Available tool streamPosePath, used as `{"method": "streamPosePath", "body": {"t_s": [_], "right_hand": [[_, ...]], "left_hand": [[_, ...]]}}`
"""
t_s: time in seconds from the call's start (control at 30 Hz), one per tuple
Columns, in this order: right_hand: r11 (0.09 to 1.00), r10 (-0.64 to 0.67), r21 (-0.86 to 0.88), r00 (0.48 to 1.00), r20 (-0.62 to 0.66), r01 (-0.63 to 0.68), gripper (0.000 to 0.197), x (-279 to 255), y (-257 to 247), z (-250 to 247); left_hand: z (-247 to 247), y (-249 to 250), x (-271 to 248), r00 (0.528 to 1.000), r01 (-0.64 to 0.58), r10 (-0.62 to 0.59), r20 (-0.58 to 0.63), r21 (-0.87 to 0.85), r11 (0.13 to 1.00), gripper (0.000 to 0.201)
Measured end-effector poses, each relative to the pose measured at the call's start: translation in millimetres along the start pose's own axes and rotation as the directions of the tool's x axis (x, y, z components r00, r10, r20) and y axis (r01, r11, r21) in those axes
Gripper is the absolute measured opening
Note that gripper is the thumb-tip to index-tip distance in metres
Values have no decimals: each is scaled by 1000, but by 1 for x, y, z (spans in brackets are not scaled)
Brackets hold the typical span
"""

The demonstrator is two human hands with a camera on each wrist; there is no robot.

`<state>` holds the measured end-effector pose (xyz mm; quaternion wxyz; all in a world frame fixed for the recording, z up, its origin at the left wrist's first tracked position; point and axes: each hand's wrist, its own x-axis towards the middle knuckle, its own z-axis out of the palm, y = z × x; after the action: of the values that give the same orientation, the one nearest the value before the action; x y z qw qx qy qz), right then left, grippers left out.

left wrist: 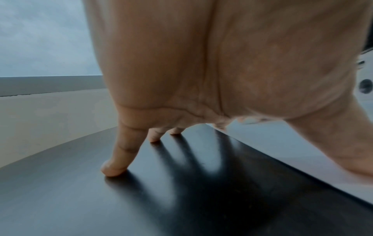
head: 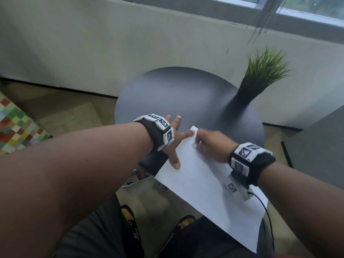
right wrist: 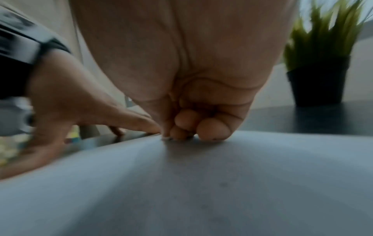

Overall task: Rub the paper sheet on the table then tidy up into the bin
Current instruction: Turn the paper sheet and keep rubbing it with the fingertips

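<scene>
A white paper sheet (head: pixel 201 192) lies on the round dark table (head: pixel 176 94) and overhangs its near edge. My left hand (head: pixel 174 144) is spread flat, index finger and thumb pressing the sheet's left edge, the other fingers (left wrist: pixel 115 167) on the bare table top (left wrist: pixel 141 199). My right hand (head: pixel 200 141) is curled near the sheet's far corner. Its fingertips (right wrist: pixel 212 129) press down on the paper (right wrist: pixel 181 183) and pinch a small pale eraser (right wrist: pixel 166 138), mostly hidden. A white bin (head: pixel 141 185) stands on the floor under the table's near left edge.
A potted green plant (head: pixel 260 79) in a black pot (right wrist: pixel 318 81) stands at the table's back right. A grey wall with a window ledge runs behind. A checked, many-coloured thing (head: pixel 16 125) sits at the left, a grey cabinet (head: pixel 320 138) at the right.
</scene>
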<state>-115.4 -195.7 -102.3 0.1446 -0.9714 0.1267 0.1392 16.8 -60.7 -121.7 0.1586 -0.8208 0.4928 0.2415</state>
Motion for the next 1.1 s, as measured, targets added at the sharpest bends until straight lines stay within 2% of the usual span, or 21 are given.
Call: {"method": "streamPosePath", "body": {"t_s": [0.07,0.13,0.2,0.23,0.27,0.33,0.4,0.5,0.6,0.67,0.7,0.77,0.83,0.87,0.9,0.97,1.03,1.1], "right_hand": [[995,101,25,992,-78,-99,13,4,10,-5],[999,-28,-23,999,-38,27,7,-7,-9,7],[974,-216,-56,974,68,219,9,-23,-31,20],[971,-228,-48,969,97,234,10,-26,-31,19],[979,-199,-37,977,76,203,11,-23,-24,17],[999,-45,11,999,-2,45,13,-10,-1,8],[987,101,126,994,-37,-96,15,-3,14,4],[967,176,198,983,-53,-162,16,2,15,7],[962,217,181,975,-51,-205,15,6,9,2],[968,215,147,974,-74,-203,15,7,3,4],[978,179,126,980,-82,-168,15,4,-4,8],[998,13,69,999,-49,-9,15,-4,-22,18],[986,-161,41,986,49,159,11,-14,-36,23],[983,-181,48,980,79,178,10,-14,-36,20],[987,-153,51,986,71,149,9,-9,-31,14],[997,17,79,1000,-2,-17,10,6,-13,2],[985,159,79,984,-85,-152,14,16,-3,0],[997,80,18,991,-104,-79,16,19,-16,10]], "left_hand": [[-1,0,0,1000,7,-7,-2,0,1000,142],[-1,-1,0,1000,5,-5,-2,8,1000,142],[-3,0,0,1000,8,-8,6,33,999,143],[-4,0,-1,1000,9,-9,8,42,999,144],[-5,2,-2,1000,10,-10,3,36,999,143],[-7,2,-4,999,7,-7,-42,-1,1000,138],[-7,-2,-9,994,-24,19,-110,-40,999,124],[-1,-6,-19,985,-70,59,-160,-59,996,96],[9,-5,-24,996,-26,21,-83,-66,997,112],[11,-3,-24,997,-17,12,-72,-68,998,119],[11,-2,-24,997,-19,13,-73,-73,997,120],[10,-3,-25,997,-25,19,-78,-79,997,120],[10,-3,-26,996,-30,24,-80,-66,997,121],[10,-3,-26,996,-32,27,-83,-64,997,121],[10,-3,-26,996,-34,28,-88,-71,997,120],[10,-2,-24,996,-32,24,-90,-83,996,121],[9,-2,-24,997,-17,13,-81,-58,998,125],[9,-4,-21,996,-20,16,-87,-42,999,127]]}}
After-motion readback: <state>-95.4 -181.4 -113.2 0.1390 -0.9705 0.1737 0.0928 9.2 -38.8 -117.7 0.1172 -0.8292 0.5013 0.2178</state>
